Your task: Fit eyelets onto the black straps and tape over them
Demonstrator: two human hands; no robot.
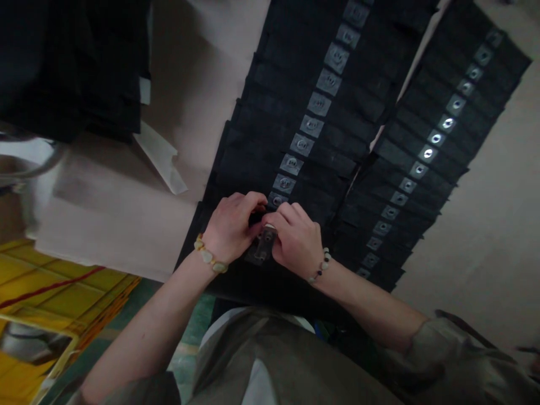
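Observation:
Overlapping black fabric pieces (261,121) lie in a long slanting row, each with a small greyish square patch (301,144) that carries a round metal snap. At the near end, my left hand (232,225) is closed, fingers curled and pinching the edge of a black fabric piece. My right hand (297,239) is closed right beside it, thumb and fingers around a small dark metal tool (265,243) with a pale end on top. What kind of tool it is, I cannot make out. Both sets of fingertips meet just below the nearest patch and partly hide it.
A second row of black pieces with patches (447,185) lies to the right on the pale table (468,270). Dark fabric (97,73) is heaped at the upper left, near a torn paper strip (162,160). A yellow crate (54,292) stands below the table's left edge.

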